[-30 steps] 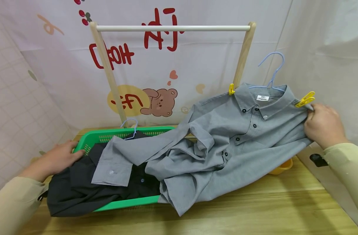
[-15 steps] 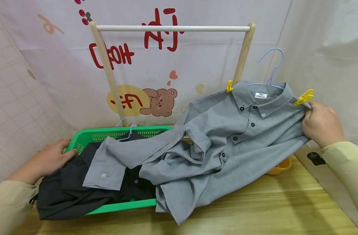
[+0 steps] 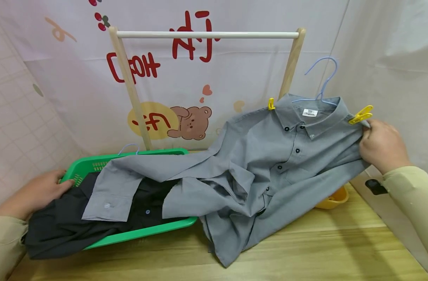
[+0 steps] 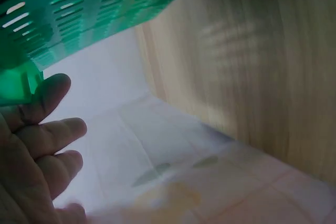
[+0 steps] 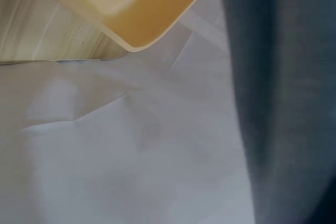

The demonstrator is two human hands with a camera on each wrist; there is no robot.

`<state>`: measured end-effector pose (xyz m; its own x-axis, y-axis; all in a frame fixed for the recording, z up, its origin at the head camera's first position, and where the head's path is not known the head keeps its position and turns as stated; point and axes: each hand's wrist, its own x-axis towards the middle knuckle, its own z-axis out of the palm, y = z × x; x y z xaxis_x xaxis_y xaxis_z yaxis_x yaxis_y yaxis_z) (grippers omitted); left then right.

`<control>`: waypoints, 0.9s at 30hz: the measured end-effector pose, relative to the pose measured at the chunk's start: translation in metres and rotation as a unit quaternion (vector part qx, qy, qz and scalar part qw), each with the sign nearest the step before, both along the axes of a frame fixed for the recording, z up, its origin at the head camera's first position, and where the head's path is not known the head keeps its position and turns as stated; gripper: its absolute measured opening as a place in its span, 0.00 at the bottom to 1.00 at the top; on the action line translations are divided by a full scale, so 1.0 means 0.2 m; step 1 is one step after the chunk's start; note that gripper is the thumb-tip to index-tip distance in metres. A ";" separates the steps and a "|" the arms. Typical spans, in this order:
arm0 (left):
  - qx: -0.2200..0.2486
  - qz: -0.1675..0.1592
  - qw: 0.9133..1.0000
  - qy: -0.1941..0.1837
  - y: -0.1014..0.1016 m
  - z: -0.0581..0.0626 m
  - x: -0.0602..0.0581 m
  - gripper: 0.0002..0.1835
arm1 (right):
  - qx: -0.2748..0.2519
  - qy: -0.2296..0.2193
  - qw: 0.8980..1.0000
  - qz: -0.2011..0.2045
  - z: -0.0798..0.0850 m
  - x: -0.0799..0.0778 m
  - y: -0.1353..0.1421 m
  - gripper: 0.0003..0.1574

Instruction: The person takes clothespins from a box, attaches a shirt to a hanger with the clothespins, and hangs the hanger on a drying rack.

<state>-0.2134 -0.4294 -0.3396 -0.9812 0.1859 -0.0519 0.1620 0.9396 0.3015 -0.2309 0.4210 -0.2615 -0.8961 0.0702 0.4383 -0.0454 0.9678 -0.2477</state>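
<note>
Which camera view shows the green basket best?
The head view. It shows the basket from above, rim front and back, though the grey shirt and black shirt cover much of it. The left wrist view shows just a slotted part, cut off by the frame; the right wrist view shows none.

A pale backdrop (image 3: 256, 74) closes off the far side, splashed with red lettering (image 3: 190, 41) — and a brown cartoon bear (image 3: 192, 123) sits low on it, right against a yellow oval (image 3: 164, 134). Over the bear floats a pinkish heart (image 3: 207, 90); cherries (image 3: 101, 26) dot the upper left. The left wall sheet (image 3: 13, 117) carries a faint grid. Below spreads the wood-grain tabletop (image 3: 326, 246) — beyond its right edge, a small black object (image 3: 376, 187) I can't identify.
</note>
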 end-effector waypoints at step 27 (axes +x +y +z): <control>-0.072 0.010 0.997 0.011 -0.02 0.04 0.01 0.39 | 0.002 -0.017 0.999 -0.030 0.01 0.02 0.04 0.21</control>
<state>-0.2123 -0.4327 -0.3317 -0.9859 0.1584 -0.0548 0.1479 0.9759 0.1606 -0.2275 0.4294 -0.2604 -0.9051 0.1222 0.4073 0.0208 0.9694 -0.2445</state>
